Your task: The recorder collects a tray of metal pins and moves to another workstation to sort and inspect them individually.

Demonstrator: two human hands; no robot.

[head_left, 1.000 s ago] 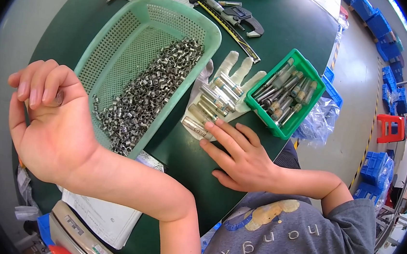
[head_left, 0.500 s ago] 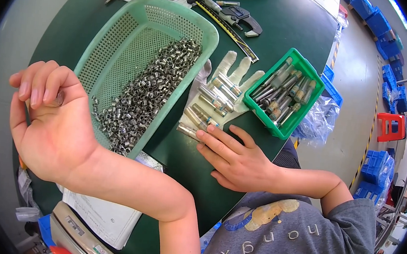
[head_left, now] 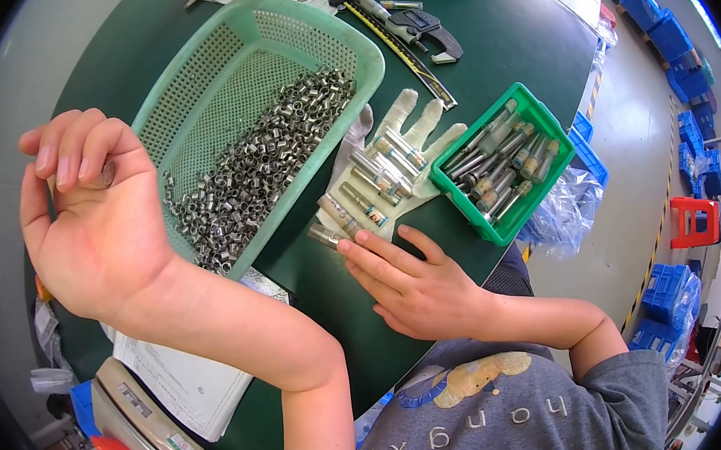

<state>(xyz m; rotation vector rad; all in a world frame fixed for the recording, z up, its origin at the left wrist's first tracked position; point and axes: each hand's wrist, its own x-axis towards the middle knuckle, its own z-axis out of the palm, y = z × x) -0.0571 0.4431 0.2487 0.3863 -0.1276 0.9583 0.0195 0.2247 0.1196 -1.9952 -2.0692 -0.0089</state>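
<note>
My left hand [head_left: 92, 210] is raised left of the green basket, palm up and fingers curled. A small metal ring [head_left: 108, 173] shows between its curled fingers and palm. Stretched out flat, my right hand [head_left: 415, 285] rests its fingertips on the nearest labelled metal pins [head_left: 340, 215], which look like pin gauges. Several more pins [head_left: 397, 153] lie in a row on a white glove [head_left: 425, 128]. Many short metal rings [head_left: 272, 157] fill part of the perforated green basket [head_left: 167, 80]. Right of the glove, a small green bin [head_left: 510, 229] holds more pins.
Calipers [head_left: 386, 26] and a micrometer [head_left: 433, 34] lie at the far side of the dark green table [head_left: 531, 34]. Papers [head_left: 184, 381] and a beige device [head_left: 143, 407] sit near left. A red stool [head_left: 693, 224] and blue crates [head_left: 663, 294] stand on the floor at right.
My right hand has slid slightly toward the left and nearer. The nearest pins under its fingertips have shifted, with a wider gap from the pin above. My left hand has barely moved.
</note>
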